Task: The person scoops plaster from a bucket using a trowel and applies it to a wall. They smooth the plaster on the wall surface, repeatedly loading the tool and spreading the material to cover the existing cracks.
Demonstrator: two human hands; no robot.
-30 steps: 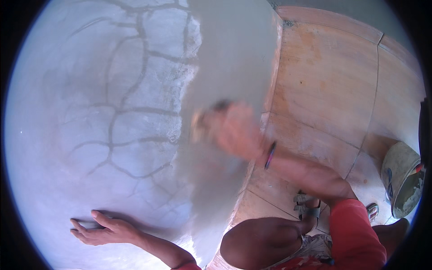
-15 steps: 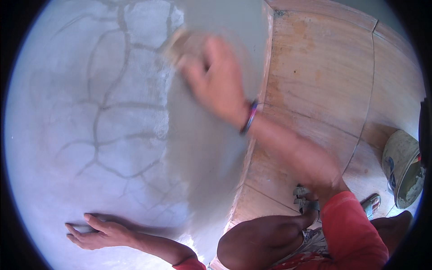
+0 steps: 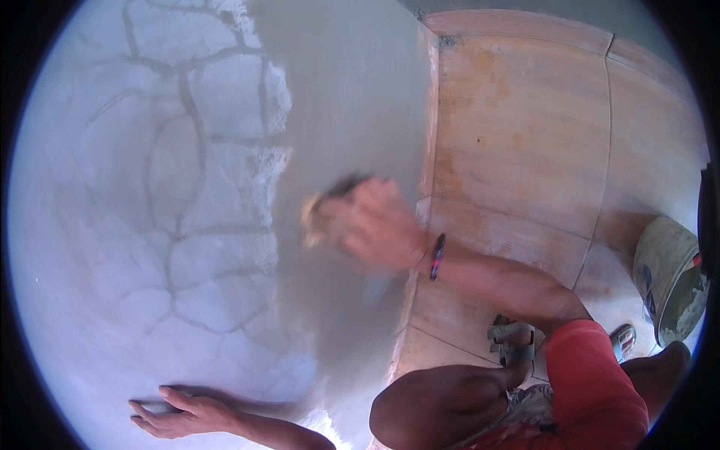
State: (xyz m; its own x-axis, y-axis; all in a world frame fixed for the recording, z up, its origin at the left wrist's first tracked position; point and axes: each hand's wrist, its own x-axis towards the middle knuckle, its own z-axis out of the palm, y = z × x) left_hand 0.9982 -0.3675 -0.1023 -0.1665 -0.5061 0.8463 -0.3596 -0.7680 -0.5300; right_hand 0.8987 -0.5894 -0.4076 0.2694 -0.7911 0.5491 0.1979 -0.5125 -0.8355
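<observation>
My right hand [image 3: 382,225] is closed on a tan, sponge-like pad [image 3: 324,214], its pale edge toward the left. Motion blurs the pad, and the fingers partly cover it. Hand and pad are against the damp grey cement strip [image 3: 345,105] of the plastered wall, near its border with the tiles. Lower left, my left hand [image 3: 176,416] rests on the pale, dry part of the wall [image 3: 82,247], fingers apart, holding nothing. Dark, branching crack-like lines run over this pale part.
Brown tiles [image 3: 525,127] cover the floor on the right, meeting the wall along a raised edge. A cement-stained bucket [image 3: 664,255] lies tipped or leans at the far right. My bent knee [image 3: 435,409] and sandaled foot [image 3: 514,341] are at the lower right.
My right hand has swept down the damp strip with the pad, from near the top to mid-height. The view has shifted slightly; my left hand stays on the wall.
</observation>
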